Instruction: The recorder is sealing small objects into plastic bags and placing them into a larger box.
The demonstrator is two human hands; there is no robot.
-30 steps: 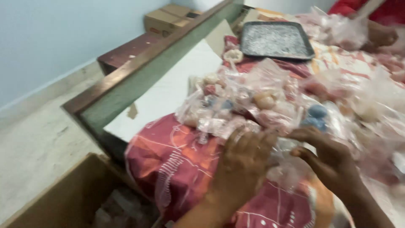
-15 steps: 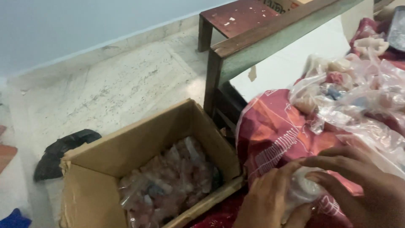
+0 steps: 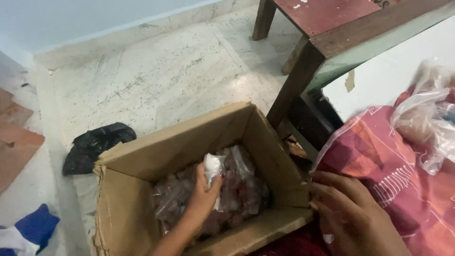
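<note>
Since half a second ago, the left hand [image 3: 201, 196] has left the red cloth and reached down into the cardboard box [image 3: 189, 142], carrying the small clear packet [image 3: 213, 168] with it. Its grip is clamped on that packet, white at the top, which sits just above the heap of clear bags [image 3: 241, 189] of reddish pieces filling the box bottom. The right hand [image 3: 346, 213] rests at the box's near right corner, fingers loosely curled with nothing in them, beside the red patterned cloth [image 3: 379, 161]. Further right, more plastic bags [image 3: 426, 123] lie on the cloth. A dark wooden bench [image 3: 327, 19] stands behind on the marble floor [image 3: 156, 76], with a black bag [image 3: 95, 144] left of the box.
</note>
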